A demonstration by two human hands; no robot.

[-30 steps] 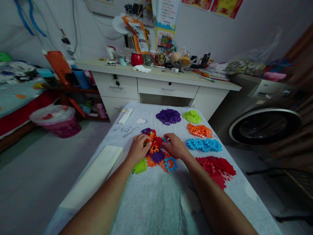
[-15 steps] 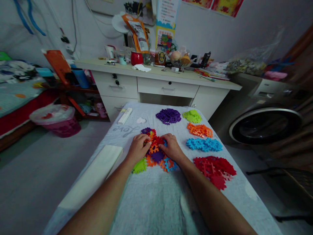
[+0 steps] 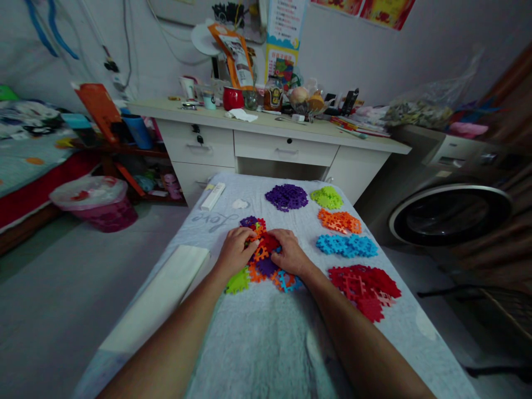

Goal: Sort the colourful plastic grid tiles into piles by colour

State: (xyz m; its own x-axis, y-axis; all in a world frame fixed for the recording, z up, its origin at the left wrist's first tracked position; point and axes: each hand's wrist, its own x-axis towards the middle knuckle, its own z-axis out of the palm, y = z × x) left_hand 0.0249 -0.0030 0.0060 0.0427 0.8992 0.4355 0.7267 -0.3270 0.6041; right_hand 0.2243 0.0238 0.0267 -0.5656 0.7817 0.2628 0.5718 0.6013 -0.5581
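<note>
Mixed interlocking plastic pieces in several colours lie heaped on the cloth-covered table [image 3: 249, 327] between my hands. My left hand [image 3: 235, 250] is at the heap's left side, fingers curled and thumb bent toward them; what they hold is hidden. From the right, my right hand [image 3: 291, 252] grips a red notched piece [image 3: 269, 241] between fingers and thumb. An orange piece [image 3: 261, 253] and a purple piece [image 3: 266, 267] lie just below the fingers. Nearer me are a green piece [image 3: 238, 281] and a blue piece [image 3: 288, 281]; a dark purple one [image 3: 248, 221] sits at the far end.
Sorted piles stand to the right: purple [image 3: 286, 197], lime green [image 3: 327, 197], orange [image 3: 339, 221], blue [image 3: 347, 245] and red [image 3: 366, 288]. A long white box [image 3: 162, 293] lies along the left edge. A cluttered white desk [image 3: 286, 152] stands beyond the table.
My right hand has shifted slightly, its fingers moving left over the red piece and its thumb lower. The red piece now shows more plainly. My left hand stays nearly in place.
</note>
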